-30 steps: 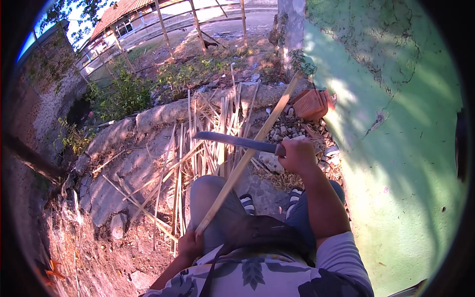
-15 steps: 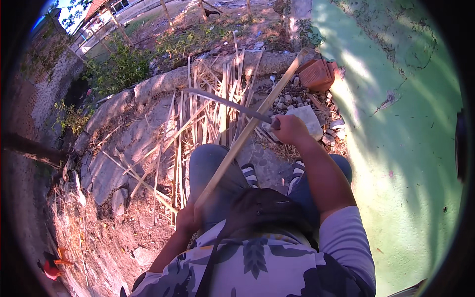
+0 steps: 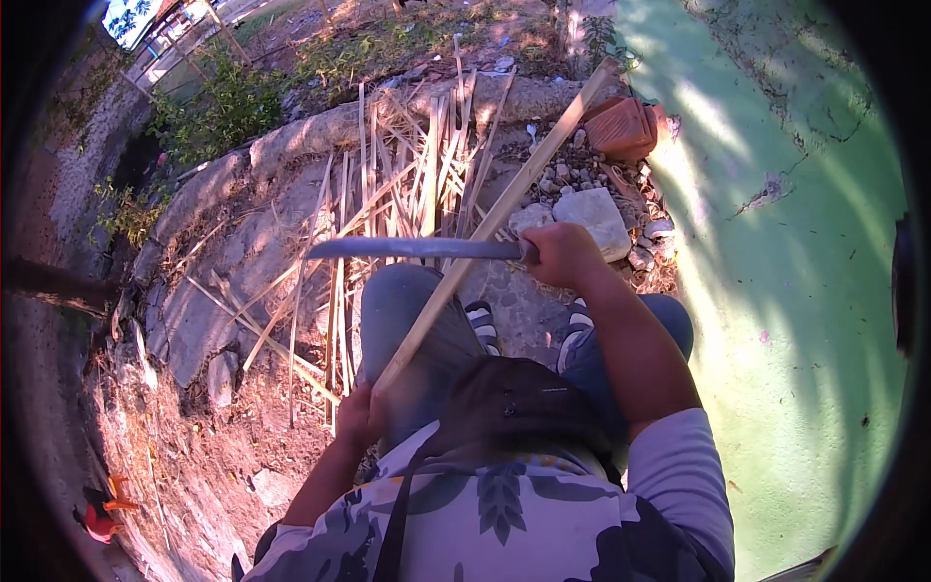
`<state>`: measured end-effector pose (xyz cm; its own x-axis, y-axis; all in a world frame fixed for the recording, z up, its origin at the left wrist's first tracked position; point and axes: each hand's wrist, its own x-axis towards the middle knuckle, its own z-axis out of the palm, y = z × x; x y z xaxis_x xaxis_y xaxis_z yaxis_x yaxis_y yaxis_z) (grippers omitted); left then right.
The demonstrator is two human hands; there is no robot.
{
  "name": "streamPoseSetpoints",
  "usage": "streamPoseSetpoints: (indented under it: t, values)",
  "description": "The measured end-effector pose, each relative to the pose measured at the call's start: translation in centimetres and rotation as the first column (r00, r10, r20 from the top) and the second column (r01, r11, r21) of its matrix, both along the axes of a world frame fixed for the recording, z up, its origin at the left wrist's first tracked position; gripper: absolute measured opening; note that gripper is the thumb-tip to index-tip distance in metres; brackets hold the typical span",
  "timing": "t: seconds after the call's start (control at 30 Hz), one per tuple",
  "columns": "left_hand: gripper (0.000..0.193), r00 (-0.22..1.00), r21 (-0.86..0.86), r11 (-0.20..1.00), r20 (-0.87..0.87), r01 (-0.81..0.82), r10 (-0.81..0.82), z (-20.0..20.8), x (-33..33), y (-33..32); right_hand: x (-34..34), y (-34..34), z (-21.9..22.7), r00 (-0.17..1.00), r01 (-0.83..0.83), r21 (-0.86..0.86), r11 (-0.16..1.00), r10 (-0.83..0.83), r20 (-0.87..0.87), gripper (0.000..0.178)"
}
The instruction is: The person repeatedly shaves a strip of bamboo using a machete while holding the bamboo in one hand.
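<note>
My right hand [image 3: 561, 254] is closed round the handle of a machete [image 3: 417, 248]. Its long grey blade points left and crosses a pale bamboo strip [image 3: 524, 179]; whether the blade touches the strip, I cannot tell. My left hand [image 3: 361, 415] grips the strip's lower end beside my left knee. From there the strip slants up to the right across my thigh, its far end near a reddish-brown brick block [image 3: 621, 129]. Beyond my knees, a pile of thin split bamboo strips [image 3: 430, 184] lies on the ground.
A pale stone block [image 3: 593, 221] sits among gravel right of the pile. The green wall [image 3: 776, 291] runs along my right side. A low concrete ledge [image 3: 320, 126] curves behind the pile, with green shrubs [image 3: 223, 116] past it. At lower left is a red and orange object [image 3: 102, 519].
The machete's blade has swung down, from slanting up to the left to nearly level. My left hand and the strip's lower end have shifted slightly up and left.
</note>
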<state>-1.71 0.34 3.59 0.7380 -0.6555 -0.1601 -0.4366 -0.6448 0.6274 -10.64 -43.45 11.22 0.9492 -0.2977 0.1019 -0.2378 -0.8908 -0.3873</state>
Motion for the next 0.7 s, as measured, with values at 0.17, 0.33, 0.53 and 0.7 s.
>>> streamPoseSetpoints:
  t: [0.17,0.33,0.53,0.7]
  values:
    - [0.036,0.999,0.057,0.998,0.039,-0.022,0.019,0.3,0.2,-1.1,-0.3,-4.1,-2.6,0.948,0.301,0.147,0.942,-0.313,0.065,0.015]
    - [0.038,1.0,0.03,0.999,0.014,-0.026,0.026,0.6,0.1,-0.9,-0.3,-0.3,-0.8,0.975,0.188,0.156,0.97,-0.204,0.09,0.015]
    - [0.035,0.998,-0.081,0.997,-0.068,-0.012,0.006,-0.2,0.6,-0.6,0.6,1.7,-0.1,0.968,-0.222,-0.196,0.955,0.24,0.072,0.019]
    - [0.033,0.997,-0.127,0.99,0.049,-0.058,0.065,-1.1,0.1,-1.3,0.4,-3.0,-2.5,0.954,0.264,0.213,0.941,-0.287,0.088,0.016]
